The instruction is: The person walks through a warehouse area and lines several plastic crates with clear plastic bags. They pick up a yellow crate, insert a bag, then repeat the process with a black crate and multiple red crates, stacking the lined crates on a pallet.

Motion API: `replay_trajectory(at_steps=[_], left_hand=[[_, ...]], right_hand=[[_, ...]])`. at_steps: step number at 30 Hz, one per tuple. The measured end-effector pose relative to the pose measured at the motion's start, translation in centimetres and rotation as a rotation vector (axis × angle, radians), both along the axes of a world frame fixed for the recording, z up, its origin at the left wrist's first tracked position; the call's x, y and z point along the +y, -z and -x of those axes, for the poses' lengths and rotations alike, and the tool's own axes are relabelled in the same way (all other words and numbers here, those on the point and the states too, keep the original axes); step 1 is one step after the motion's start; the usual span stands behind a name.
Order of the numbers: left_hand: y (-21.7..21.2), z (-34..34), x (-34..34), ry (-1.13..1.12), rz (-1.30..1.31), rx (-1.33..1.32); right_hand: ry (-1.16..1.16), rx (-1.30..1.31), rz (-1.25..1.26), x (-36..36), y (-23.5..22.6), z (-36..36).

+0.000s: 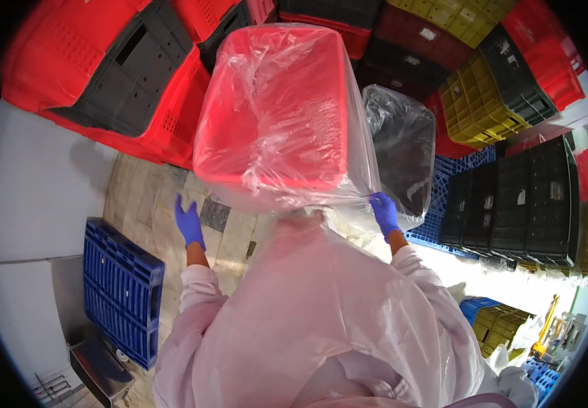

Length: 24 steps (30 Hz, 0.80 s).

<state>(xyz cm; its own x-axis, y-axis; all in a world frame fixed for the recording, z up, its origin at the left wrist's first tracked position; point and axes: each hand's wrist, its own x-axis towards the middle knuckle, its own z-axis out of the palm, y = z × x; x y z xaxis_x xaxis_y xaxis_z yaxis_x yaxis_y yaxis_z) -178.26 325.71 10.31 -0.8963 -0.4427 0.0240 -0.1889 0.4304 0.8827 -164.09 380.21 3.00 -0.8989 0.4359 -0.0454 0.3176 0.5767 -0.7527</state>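
A red plastic crate (287, 102) stands in front of me, draped with a clear plastic liner bag (361, 146) that covers its opening and hangs past its rim. At the crate's near right corner my right hand (384, 212), in a blue glove, pinches the edge of the liner. My left hand (188, 223), gloved alike, hovers off the near left corner with thumb and fingers apart, holding nothing. Right of the red crate sits a black crate (403, 149), also lined with clear plastic.
Stacked red and grey crates (131, 75) rise at the left. Yellow crates (474, 105) and dark crates (512, 204) stand at the right, near a blue pallet (444, 178). Another blue pallet (122, 289) leans at the left by a white wall (28, 183).
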Motion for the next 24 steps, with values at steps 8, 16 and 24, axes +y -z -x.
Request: replay_trajectory(at_steps=[8,16,24], left_hand=[[-12.7,16.6,18.3,0.740,0.905,0.050],[0.0,23.8,29.7,1.017,1.000,-0.516],[5.2,22.8,34.4,1.285,1.078,-0.482]], right_hand=[[0.135,-0.196,0.067,1.3,1.0,1.7],[0.309,-0.188,0.881,-7.2,0.7,1.5],[0.605,0.082,1.072,-5.2,-1.7,2.3]])
